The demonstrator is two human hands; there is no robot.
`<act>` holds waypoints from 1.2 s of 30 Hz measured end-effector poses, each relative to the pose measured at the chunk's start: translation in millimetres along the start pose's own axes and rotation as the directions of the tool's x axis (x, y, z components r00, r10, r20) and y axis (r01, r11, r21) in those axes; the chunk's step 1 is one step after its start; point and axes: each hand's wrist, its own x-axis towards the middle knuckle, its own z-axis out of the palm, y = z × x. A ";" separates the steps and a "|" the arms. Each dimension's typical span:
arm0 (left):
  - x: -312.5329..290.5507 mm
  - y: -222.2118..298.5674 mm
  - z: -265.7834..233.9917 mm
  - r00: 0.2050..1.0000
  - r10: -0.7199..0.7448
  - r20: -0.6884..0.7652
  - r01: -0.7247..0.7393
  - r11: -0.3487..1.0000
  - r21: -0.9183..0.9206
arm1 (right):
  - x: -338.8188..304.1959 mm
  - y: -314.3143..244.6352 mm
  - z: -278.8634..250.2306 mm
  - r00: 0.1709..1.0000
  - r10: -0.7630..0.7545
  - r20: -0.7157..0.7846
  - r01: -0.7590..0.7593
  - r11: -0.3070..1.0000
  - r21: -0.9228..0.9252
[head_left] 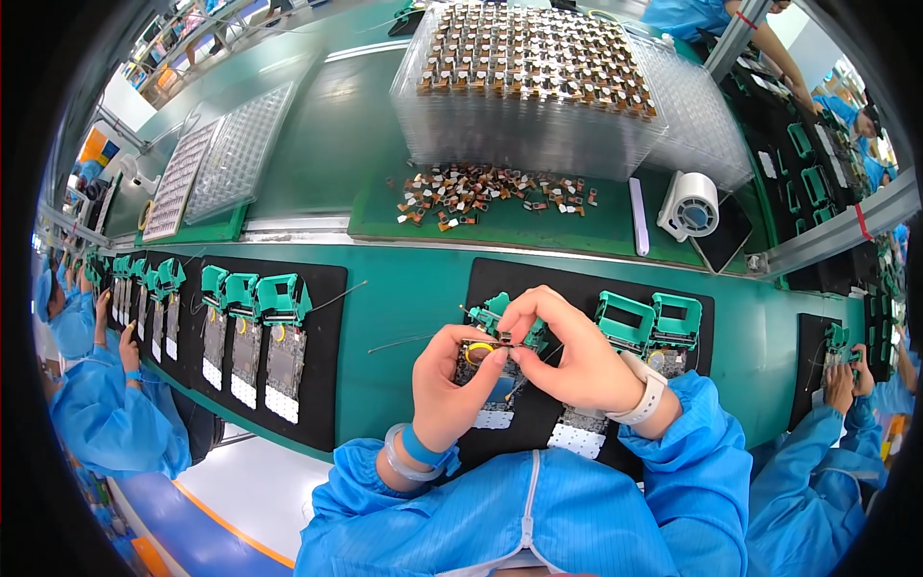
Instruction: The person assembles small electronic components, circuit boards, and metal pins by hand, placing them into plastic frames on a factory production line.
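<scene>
Both hands meet over a circuit board with a yellow-rimmed round cell (478, 353) on it, at the middle of the bench. My left hand (452, 380) has its thumb and fingers closed on this board beside the cell. My right hand (572, 361) pinches a small dark part (506, 338) at the board's upper end; its exact kind is hidden by the fingertips. A green plastic frame (492, 310) is attached behind, partly covered by my right hand. Thin wires stick out to the left. Beneath lies a black mat (692, 361).
Two green-framed boards (625, 322) lie right of my hands; several more (282, 300) lie on a left mat (332, 365). Ahead are loose flex-cable parts (495, 192), stacked clear trays (529, 130), a white tape roll (692, 205) and a metal post (846, 221). Co-workers sit on both sides.
</scene>
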 end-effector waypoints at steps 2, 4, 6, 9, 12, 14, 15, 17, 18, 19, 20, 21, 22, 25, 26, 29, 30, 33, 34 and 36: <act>-1.1 0.2 -0.1 1.000 -0.011 0.001 0.011 1.000 0.005 | -1.3 0.0 1.0 1.000 0.024 -0.001 -0.024 0.999 0.036; 0.5 0.5 -0.1 1.000 -0.021 0.001 0.021 1.000 0.011 | -1.0 2.1 0.2 1.000 0.023 -0.005 -0.022 1.000 0.021; 2.7 1.3 -1.1 0.999 -0.045 -0.005 0.045 0.998 0.034 | 0.5 6.1 -0.4 1.000 0.017 -0.004 -0.017 1.000 0.019; 1.1 0.9 -1.9 0.999 -0.041 0.005 0.040 0.997 0.061 | 8.9 2.0 -17.4 0.999 0.054 -0.007 -0.053 0.992 0.115; -0.7 -0.9 -3.5 1.000 0.003 -0.007 -0.002 0.993 0.118 | 18.8 33.3 -44.3 0.967 0.061 -0.246 -0.111 0.974 -0.197; -0.2 1.7 3.8 0.998 0.048 -0.035 -0.046 0.997 0.061 | 21.7 56.8 -58.0 0.941 -0.034 -0.337 -0.179 0.793 -0.582; -0.2 3.3 6.1 0.994 0.087 -0.069 -0.087 0.996 0.005 | 23.2 64.8 -59.9 0.929 -0.051 -0.367 -0.225 0.710 -0.668; 5.2 -3.3 3.8 0.997 0.036 -0.075 -0.032 0.998 0.058 | 22.9 78.2 -60.9 0.943 -0.075 -0.324 -0.208 0.628 -0.750; 10.5 -7.9 3.0 0.998 -0.006 -0.064 0.012 0.995 0.100 | 22.0 79.8 -60.7 0.949 -0.097 -0.301 -0.189 0.589 -0.785; 13.3 -13.3 5.7 0.999 -0.002 -0.053 0.005 0.998 0.057 | 22.2 83.1 -59.9 0.933 -0.135 -0.335 -0.194 0.594 -0.781; 14.2 -16.7 5.3 0.998 -0.001 -0.056 0.004 0.998 0.057 | 22.7 83.0 -59.9 0.934 -0.135 -0.332 -0.191 0.595 -0.781; 14.4 -19.3 3.9 0.998 -0.045 -0.042 0.049 0.994 0.096 | 22.7 82.3 -60.0 0.930 -0.102 -0.352 -0.226 0.597 -0.770; 13.9 -23.6 1.7 0.996 -0.089 -0.030 0.092 0.987 0.135 | 22.4 81.1 -59.8 0.925 -0.069 -0.373 -0.261 0.598 -0.758; 16.0 -27.7 -4.6 0.996 -0.092 0.009 0.080 0.902 0.425 | 22.9 80.5 -61.7 0.914 -0.105 -0.393 -0.257 0.597 -0.759; 15.9 -23.1 -3.0 0.996 -0.079 0.039 0.039 0.794 0.606 | 21.8 82.6 -63.4 0.916 -0.102 -0.387 -0.252 0.605 -0.755; 7.4 2.8 13.7 0.982 0.134 -0.131 0.017 0.632 0.775 | 21.4 84.0 -66.6 0.921 -0.180 -0.344 -0.188 0.568 -0.801; 6.3 5.5 18.4 0.859 0.512 0.017 -0.201 0.307 0.930 | 21.7 80.9 -67.6 0.926 -0.195 -0.323 -0.154 0.585 -0.796; -7.5 12.4 51.5 0.896 0.372 0.241 -0.396 0.429 0.812 | 19.1 55.7 -64.3 0.933 -0.188 -0.305 -0.095 0.692 -0.716; -13.8 -1.1 63.5 0.913 0.265 0.311 -0.406 0.504 0.762 | 16.0 45.6 -62.3 0.925 -0.234 -0.300 -0.043 0.719 -0.693; -16.9 -22.9 80.0 0.937 0.143 0.318 -0.349 0.376 0.859 | 7.1 30.8 -60.3 0.921 -0.311 -0.235 0.079 0.740 -0.668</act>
